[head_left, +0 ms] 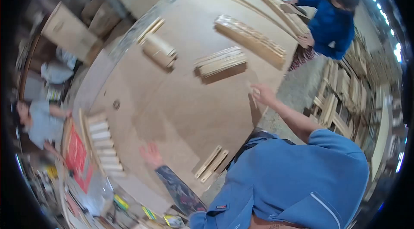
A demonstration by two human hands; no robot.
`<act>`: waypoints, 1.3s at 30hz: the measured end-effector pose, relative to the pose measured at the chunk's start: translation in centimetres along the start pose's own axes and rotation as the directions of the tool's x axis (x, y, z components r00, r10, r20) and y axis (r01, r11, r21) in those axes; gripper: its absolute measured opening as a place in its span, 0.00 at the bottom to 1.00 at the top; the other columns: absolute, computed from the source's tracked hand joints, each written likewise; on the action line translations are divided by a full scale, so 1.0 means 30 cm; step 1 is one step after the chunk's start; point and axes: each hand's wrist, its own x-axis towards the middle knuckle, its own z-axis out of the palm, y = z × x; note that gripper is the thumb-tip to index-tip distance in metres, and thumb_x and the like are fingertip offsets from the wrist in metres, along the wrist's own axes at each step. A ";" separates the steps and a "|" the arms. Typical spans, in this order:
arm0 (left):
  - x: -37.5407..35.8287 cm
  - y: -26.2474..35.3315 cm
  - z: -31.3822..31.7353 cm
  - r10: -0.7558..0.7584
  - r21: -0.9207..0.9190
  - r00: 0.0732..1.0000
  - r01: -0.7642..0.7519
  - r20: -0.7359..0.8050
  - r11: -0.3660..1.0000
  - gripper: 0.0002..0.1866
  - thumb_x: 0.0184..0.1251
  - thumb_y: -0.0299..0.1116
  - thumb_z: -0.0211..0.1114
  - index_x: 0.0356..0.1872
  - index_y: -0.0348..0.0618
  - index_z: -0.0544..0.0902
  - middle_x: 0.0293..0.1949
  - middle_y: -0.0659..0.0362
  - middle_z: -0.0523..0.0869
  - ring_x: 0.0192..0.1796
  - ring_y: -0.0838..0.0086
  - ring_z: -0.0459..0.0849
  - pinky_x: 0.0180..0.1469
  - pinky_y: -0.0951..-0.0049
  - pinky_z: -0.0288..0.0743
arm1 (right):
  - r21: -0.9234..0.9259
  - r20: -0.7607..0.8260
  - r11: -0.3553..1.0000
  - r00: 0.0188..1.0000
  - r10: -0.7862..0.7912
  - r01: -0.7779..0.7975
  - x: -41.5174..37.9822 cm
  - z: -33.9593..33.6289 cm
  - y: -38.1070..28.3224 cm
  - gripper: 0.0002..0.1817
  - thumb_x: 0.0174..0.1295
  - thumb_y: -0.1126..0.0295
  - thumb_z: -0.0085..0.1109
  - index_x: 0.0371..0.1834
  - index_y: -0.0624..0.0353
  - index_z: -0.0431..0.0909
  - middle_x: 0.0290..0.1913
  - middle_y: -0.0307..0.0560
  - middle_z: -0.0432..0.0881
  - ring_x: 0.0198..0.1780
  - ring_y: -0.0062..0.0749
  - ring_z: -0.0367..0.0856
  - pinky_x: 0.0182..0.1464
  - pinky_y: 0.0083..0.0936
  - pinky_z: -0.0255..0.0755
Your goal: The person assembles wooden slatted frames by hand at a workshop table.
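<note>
Left hand [152, 155]: we recorded it open, palm down, with the fingers spread low over the table [185, 112]. It gripped nothing. Blur kept us from telling whether it touched the surface.

Right hand [262, 94]: we noted it over the table's near edge, fingers curled, thumb and forefinger drawn together. A thin pale strip [249, 86] appeared at the fingertips; we could not tell how firmly it was held.

Nearest the right hand, just beyond it, we observed a stack of slats [221, 63] lying flat. Past that stack lay a long block [251, 40] with an uneven top. Both rested on the table, apart from each other.

Two short bars [211, 164] lay side by side, to the right of the left hand and near our body. On the left hand's outer side we logged a row of white slats [102, 145] along a long rail [89, 140]. A small dark ring [116, 104] lay beyond the left hand, and farther out a smaller bundle [158, 51].

Well beyond the right hand, a co-worker [332, 19] in dark blue had both hands on a long piece [284, 15].
</note>
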 end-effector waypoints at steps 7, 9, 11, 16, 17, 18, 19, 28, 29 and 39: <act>-0.568 -0.668 0.474 -0.194 0.544 0.976 0.107 0.105 0.832 0.25 0.79 0.45 0.53 0.71 0.47 0.68 0.56 0.54 0.79 0.52 0.67 0.81 0.60 0.64 0.76 | -0.087 -0.463 0.792 0.729 0.505 -0.604 0.272 -0.280 0.396 0.30 0.54 0.63 0.69 0.63 0.51 0.74 0.52 0.54 0.82 0.56 0.52 0.80 0.57 0.49 0.73; -0.645 -0.836 0.619 -0.305 0.628 0.933 0.124 0.189 0.768 0.22 0.78 0.43 0.56 0.66 0.43 0.74 0.50 0.57 0.83 0.43 0.73 0.82 0.47 0.73 0.79 | 0.009 -0.396 0.820 0.751 0.529 -0.572 0.261 -0.280 0.425 0.33 0.53 0.63 0.70 0.64 0.52 0.70 0.52 0.55 0.81 0.56 0.53 0.79 0.59 0.49 0.71; -0.650 -1.017 0.721 -0.441 0.685 0.834 0.108 0.331 0.720 0.23 0.77 0.44 0.61 0.65 0.43 0.74 0.45 0.60 0.84 0.35 0.79 0.79 0.37 0.79 0.76 | 0.134 -0.456 0.874 0.754 0.472 -0.467 0.244 -0.225 0.460 0.35 0.49 0.63 0.72 0.63 0.51 0.69 0.49 0.49 0.81 0.53 0.49 0.79 0.58 0.45 0.69; -0.797 -1.296 1.082 -0.417 0.833 0.798 -0.180 0.434 0.523 0.28 0.73 0.47 0.65 0.65 0.38 0.75 0.44 0.59 0.83 0.35 0.83 0.77 0.36 0.81 0.73 | 0.171 -0.503 0.938 0.791 0.347 -0.303 0.147 -0.227 0.433 0.30 0.47 0.63 0.74 0.56 0.50 0.74 0.43 0.42 0.82 0.48 0.41 0.79 0.52 0.39 0.65; -0.788 -1.358 1.115 -0.382 0.837 0.795 -0.265 0.470 0.479 0.32 0.71 0.51 0.67 0.65 0.37 0.74 0.45 0.57 0.83 0.37 0.81 0.78 0.38 0.78 0.75 | 0.119 -0.470 0.951 0.828 0.307 -0.285 0.092 -0.231 0.418 0.27 0.48 0.63 0.74 0.52 0.50 0.75 0.43 0.42 0.82 0.47 0.41 0.79 0.52 0.40 0.65; -0.805 -1.407 1.149 -0.263 0.841 0.826 -0.387 0.498 0.379 0.36 0.66 0.56 0.69 0.64 0.37 0.74 0.46 0.54 0.83 0.40 0.74 0.80 0.41 0.72 0.76 | 0.068 -0.435 0.962 0.860 0.267 -0.264 0.028 -0.233 0.394 0.24 0.48 0.62 0.74 0.49 0.51 0.77 0.42 0.43 0.82 0.47 0.42 0.79 0.51 0.41 0.65; -0.822 -1.450 1.170 -0.141 0.833 0.835 -0.488 0.533 0.261 0.41 0.61 0.60 0.71 0.64 0.36 0.74 0.47 0.50 0.84 0.43 0.67 0.83 0.44 0.65 0.78 | 0.079 -0.397 0.961 0.875 0.276 -0.266 -0.051 -0.227 0.362 0.22 0.48 0.62 0.73 0.47 0.51 0.78 0.41 0.43 0.82 0.46 0.42 0.79 0.52 0.41 0.64; -0.962 -1.264 0.937 -0.318 0.823 0.791 -0.566 0.523 -0.052 0.30 0.56 0.46 0.72 0.59 0.46 0.78 0.45 0.42 0.87 0.47 0.45 0.86 0.51 0.55 0.80 | 0.500 0.376 0.822 0.923 0.078 -0.272 -0.402 -0.355 0.136 0.14 0.58 0.62 0.72 0.41 0.60 0.85 0.30 0.47 0.87 0.29 0.30 0.83 0.36 0.27 0.77; -0.974 -1.168 0.868 -0.269 0.848 0.826 -0.527 0.495 -0.058 0.30 0.56 0.46 0.72 0.59 0.46 0.78 0.45 0.42 0.87 0.47 0.45 0.86 0.51 0.55 0.80 | 0.476 0.379 0.824 0.917 0.123 -0.307 -0.356 -0.372 0.117 0.12 0.58 0.64 0.71 0.39 0.62 0.85 0.32 0.47 0.87 0.30 0.26 0.82 0.37 0.24 0.76; -0.698 -0.341 -0.163 0.530 0.923 0.759 -0.351 0.378 -0.154 0.35 0.59 0.47 0.73 0.64 0.39 0.76 0.50 0.42 0.86 0.53 0.49 0.85 0.54 0.56 0.79 | 0.479 0.395 0.855 0.919 -0.008 -0.198 -0.473 -0.208 -0.204 0.12 0.62 0.68 0.68 0.44 0.64 0.83 0.33 0.44 0.86 0.35 0.24 0.81 0.40 0.24 0.75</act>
